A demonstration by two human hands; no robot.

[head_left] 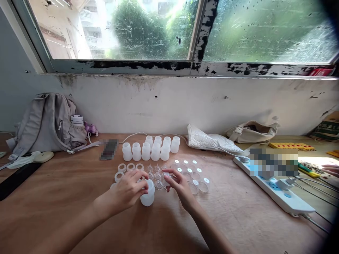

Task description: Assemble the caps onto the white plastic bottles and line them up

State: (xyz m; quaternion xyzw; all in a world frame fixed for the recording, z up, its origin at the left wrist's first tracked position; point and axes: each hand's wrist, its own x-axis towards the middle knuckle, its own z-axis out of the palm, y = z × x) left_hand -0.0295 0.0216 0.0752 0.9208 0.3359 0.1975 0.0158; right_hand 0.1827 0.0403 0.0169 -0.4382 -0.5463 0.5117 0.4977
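A frosted white bottle (147,198) with a pinched waist stands on the wooden table. My left hand (131,187) has its fingers curled against the upper part of that bottle, partly hiding it. To the right, my right hand (177,182) pinches a small clear plastic part (166,179), mostly covered by the fingers. Between the hands lie several clear pointed pieces (159,185). White rings (122,167) lie in rows behind and beside my left hand. Clear round covers (203,187) and small white discs (206,180) are spread right of my right hand.
Several more frosted bottles (146,151) stand in rows behind. A white power strip (275,190) with cables lies at the right, near another person's hand (331,170). A grey backpack (47,123), white padded envelope (212,141) and beige bag (253,132) line the wall.
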